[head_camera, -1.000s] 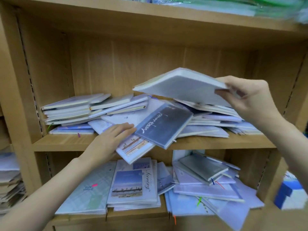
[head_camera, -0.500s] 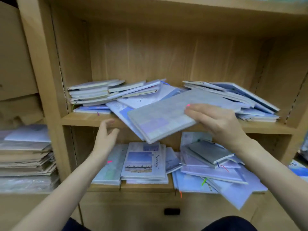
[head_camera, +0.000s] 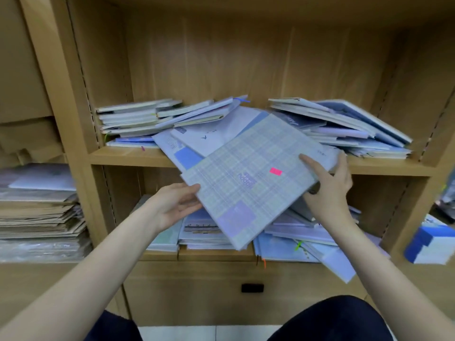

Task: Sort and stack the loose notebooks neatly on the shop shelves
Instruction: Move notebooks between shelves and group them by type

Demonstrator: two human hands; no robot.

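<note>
A large plaid notebook (head_camera: 248, 178) with a pink sticker is tilted in front of the upper shelf (head_camera: 133, 157). My right hand (head_camera: 327, 185) grips its right edge, thumb on the cover and fingers underneath. My left hand (head_camera: 176, 201) touches its left corner with fingers extended under it. Behind it on the upper shelf lie a leaning stack of notebooks (head_camera: 138, 119) at the left, loose pale blue notebooks (head_camera: 214, 134) in the middle and a slanted pile (head_camera: 344, 126) at the right. The lower shelf (head_camera: 216, 253) holds more scattered notebooks (head_camera: 295, 232).
A neighbouring bay at the left holds stacked brown paper packs (head_camera: 37, 217). A blue and white box (head_camera: 430, 244) sits at the lower right. A drawer front with a dark slot (head_camera: 252, 287) lies below the shelves. My knees (head_camera: 330, 318) are near the bottom edge.
The plaid notebook has come out from the shelf toward me and tilted lower. My left hand rose from below the shelf edge to its left corner. My right hand shifted to its right edge.
</note>
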